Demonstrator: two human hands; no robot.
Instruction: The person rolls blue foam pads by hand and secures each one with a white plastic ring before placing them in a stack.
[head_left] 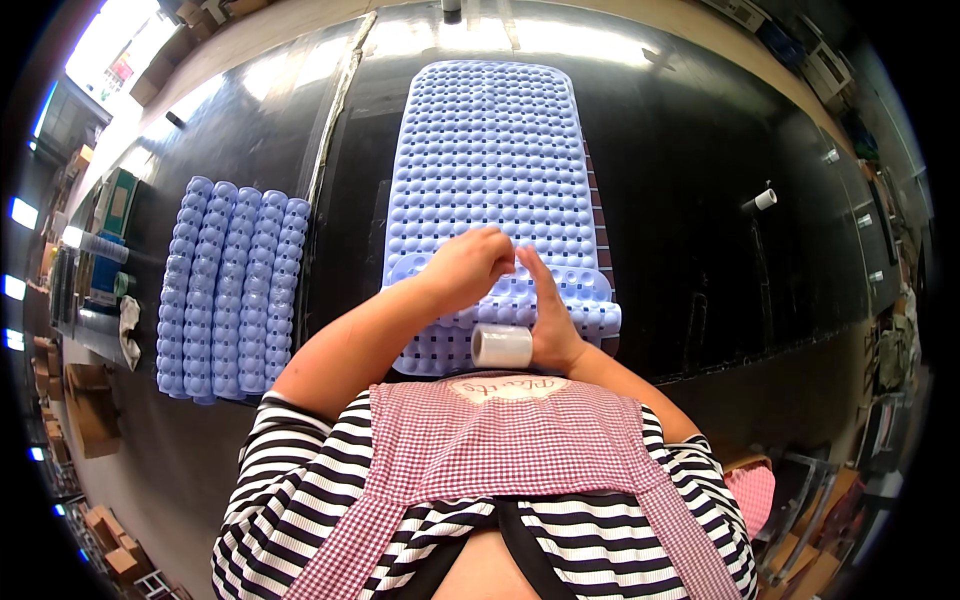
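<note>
A blue bumpy mat lies lengthwise on the black table, directly in front of the person, its far end flat and round-cornered. At its near end, a rolled part lies crosswise over the flat layer, which shows again below it.

Both hands are above this near end, close together. The left hand is bent at the wrist with its fingers curled in toward the right hand, whose fingers point up and away from the body. The fingertips nearly meet; I cannot tell whether they touch or whether either hand grips anything, since clear film would hardly show here. A roll of clear film sits just beside the right hand, against the near side of the rolled part.

To the left, well apart from the mat, five rolled mats of the same blue lie side by side on the table. A small white cylinder is on the table's right part. The person wears a red-and-white checked apron over a top with black-and-white striped sleeves. Cardboard boxes stand at the lower left.
</note>
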